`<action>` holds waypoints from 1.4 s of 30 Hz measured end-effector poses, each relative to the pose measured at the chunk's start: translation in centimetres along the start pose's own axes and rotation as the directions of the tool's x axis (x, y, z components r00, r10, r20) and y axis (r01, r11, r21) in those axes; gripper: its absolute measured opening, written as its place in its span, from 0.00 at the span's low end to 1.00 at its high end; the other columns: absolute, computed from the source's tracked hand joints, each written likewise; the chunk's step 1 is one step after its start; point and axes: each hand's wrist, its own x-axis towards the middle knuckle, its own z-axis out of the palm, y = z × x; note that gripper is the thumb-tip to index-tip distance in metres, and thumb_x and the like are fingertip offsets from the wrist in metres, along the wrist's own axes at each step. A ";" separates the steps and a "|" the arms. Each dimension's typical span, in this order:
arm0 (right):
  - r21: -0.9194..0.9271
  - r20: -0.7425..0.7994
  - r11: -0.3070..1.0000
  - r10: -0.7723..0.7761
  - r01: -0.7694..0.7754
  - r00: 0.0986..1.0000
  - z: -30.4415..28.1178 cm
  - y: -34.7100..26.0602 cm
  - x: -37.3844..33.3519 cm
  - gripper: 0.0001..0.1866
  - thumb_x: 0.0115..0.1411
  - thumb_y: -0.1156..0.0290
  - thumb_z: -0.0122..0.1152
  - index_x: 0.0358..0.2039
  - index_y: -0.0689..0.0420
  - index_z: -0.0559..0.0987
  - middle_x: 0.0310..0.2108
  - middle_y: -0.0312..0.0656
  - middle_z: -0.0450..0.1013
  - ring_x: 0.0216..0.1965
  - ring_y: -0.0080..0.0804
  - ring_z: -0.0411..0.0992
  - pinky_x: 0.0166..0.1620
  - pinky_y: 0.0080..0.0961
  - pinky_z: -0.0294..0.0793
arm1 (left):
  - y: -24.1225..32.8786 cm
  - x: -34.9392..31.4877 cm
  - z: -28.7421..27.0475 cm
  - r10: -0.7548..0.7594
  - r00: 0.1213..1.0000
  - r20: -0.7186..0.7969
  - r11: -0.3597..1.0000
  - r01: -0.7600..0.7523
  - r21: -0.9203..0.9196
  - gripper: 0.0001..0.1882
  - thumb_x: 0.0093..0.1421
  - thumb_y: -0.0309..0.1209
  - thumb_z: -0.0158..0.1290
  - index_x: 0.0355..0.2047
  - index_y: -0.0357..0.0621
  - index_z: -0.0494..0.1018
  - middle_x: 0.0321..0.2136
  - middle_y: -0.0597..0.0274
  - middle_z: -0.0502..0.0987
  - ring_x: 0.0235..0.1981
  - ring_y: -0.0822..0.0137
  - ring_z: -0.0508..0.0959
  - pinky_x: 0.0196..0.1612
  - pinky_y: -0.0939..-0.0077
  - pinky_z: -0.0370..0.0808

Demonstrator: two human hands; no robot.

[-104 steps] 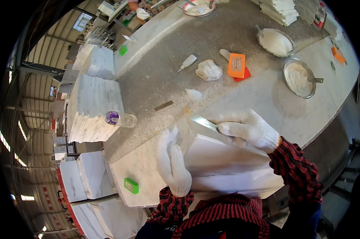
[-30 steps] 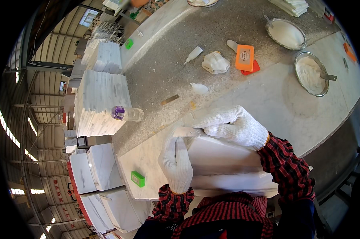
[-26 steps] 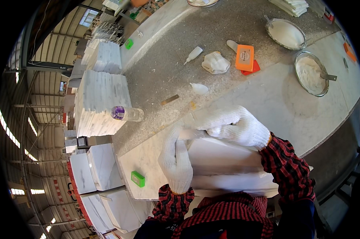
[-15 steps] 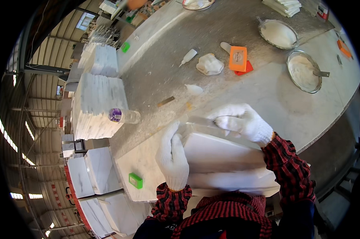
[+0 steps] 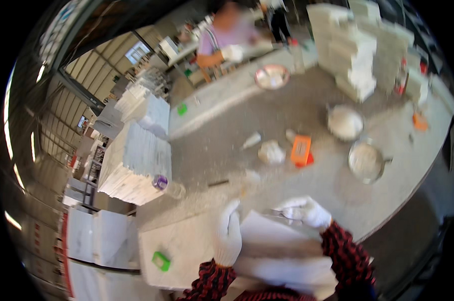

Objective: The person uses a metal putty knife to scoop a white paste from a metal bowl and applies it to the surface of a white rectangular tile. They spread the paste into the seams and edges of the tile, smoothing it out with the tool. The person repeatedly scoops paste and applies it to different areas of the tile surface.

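Observation:
Both my hands wear white knit gloves. A white stone slab piece (image 5: pixel 264 228) lies in front of me, blurred, with a raised strip along its near side. My left hand (image 5: pixel 228 236) rests against its left edge, fingers stretched out together, holding nothing I can see. Above the far right part of the slab, my right hand (image 5: pixel 310 211) is closed around a thin, flat scraper (image 5: pixel 276 213) pointing left. Motion blur hides the scraper's exact shape. Beyond the hands lie a crumpled white cloth-like lump (image 5: pixel 271 152), a white squeeze bottle (image 5: pixel 251 140) and an orange box (image 5: pixel 300 149).
Two bowls of white paste, one farther (image 5: pixel 345 123) and one nearer (image 5: pixel 366 161), stand at right. Stacked slabs (image 5: pixel 141 155) with a clear bottle (image 5: pixel 175 190) are at left, a green block (image 5: pixel 161 261) near left. A co-worker (image 5: pixel 227 37) stands across the table.
My view has tilted up, so the table sits lower in the picture and the co-worker and far slab stacks show. Both hands stay by the slab; the right still holds the scraper.

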 end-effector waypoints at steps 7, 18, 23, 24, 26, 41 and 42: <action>-0.361 -0.374 0.919 -0.298 0.158 0.878 6.0 -5.9 -2.8 0.18 0.66 0.69 0.64 0.55 0.62 0.81 0.38 0.35 0.80 0.32 0.19 0.74 0.34 0.20 0.73 | -0.6 0.0 1.8 0.052 0.996 -0.067 0.956 -0.069 -0.286 0.31 0.71 0.29 0.51 0.71 0.31 0.55 0.62 0.40 0.70 0.64 0.53 0.71 0.66 0.63 0.67; -0.158 -0.668 0.907 -0.390 0.391 0.634 12.8 -5.9 -2.6 0.25 0.64 0.77 0.61 0.63 0.59 0.75 0.37 0.37 0.82 0.27 0.22 0.73 0.32 0.21 0.75 | -0.3 0.1 0.8 -0.010 0.998 -0.057 0.987 0.001 -0.162 0.36 0.66 0.34 0.59 0.69 0.36 0.59 0.61 0.45 0.72 0.61 0.51 0.74 0.62 0.62 0.70; -0.495 -0.694 0.855 -0.497 0.157 0.521 10.5 -3.0 -2.8 0.24 0.66 0.77 0.57 0.63 0.65 0.74 0.40 0.39 0.80 0.34 0.22 0.73 0.37 0.23 0.74 | -0.5 0.2 1.6 0.195 0.961 -0.196 0.950 -0.234 -0.205 0.34 0.62 0.32 0.62 0.67 0.39 0.64 0.57 0.47 0.77 0.55 0.52 0.79 0.57 0.63 0.75; -0.590 -0.652 0.798 -0.560 0.122 0.511 9.0 -0.6 -2.2 0.23 0.66 0.76 0.57 0.62 0.64 0.75 0.40 0.41 0.81 0.35 0.25 0.75 0.39 0.26 0.75 | -0.7 0.3 2.1 0.217 0.954 -0.205 0.946 -0.258 -0.197 0.34 0.62 0.32 0.62 0.67 0.39 0.64 0.57 0.48 0.77 0.56 0.52 0.79 0.57 0.63 0.75; -0.791 -0.552 0.605 -0.637 -0.095 0.539 9.0 0.3 -1.8 0.17 0.67 0.73 0.56 0.54 0.61 0.80 0.39 0.50 0.81 0.41 0.43 0.80 0.45 0.37 0.76 | -1.6 0.4 2.3 0.259 0.938 -0.231 0.943 -0.297 -0.150 0.34 0.61 0.30 0.63 0.66 0.39 0.66 0.57 0.49 0.78 0.56 0.53 0.79 0.56 0.64 0.76; -0.849 -0.521 0.414 -0.758 -0.328 0.393 8.2 3.4 1.1 0.12 0.72 0.65 0.49 0.44 0.59 0.76 0.30 0.54 0.76 0.32 0.53 0.76 0.38 0.46 0.72 | -5.8 -17.5 -4.4 0.181 0.961 0.208 0.761 -0.003 -0.649 0.13 0.66 0.35 0.60 0.47 0.42 0.82 0.40 0.55 0.85 0.40 0.59 0.85 0.44 0.68 0.80; -0.851 -0.518 0.410 -0.757 -0.328 0.398 8.0 3.4 1.1 0.12 0.72 0.64 0.49 0.44 0.59 0.76 0.30 0.54 0.75 0.32 0.53 0.76 0.38 0.47 0.72 | -7.4 -21.3 -5.1 0.026 0.893 0.450 0.792 0.257 -0.554 0.17 0.67 0.39 0.59 0.50 0.41 0.81 0.45 0.53 0.84 0.46 0.58 0.84 0.50 0.68 0.78</action>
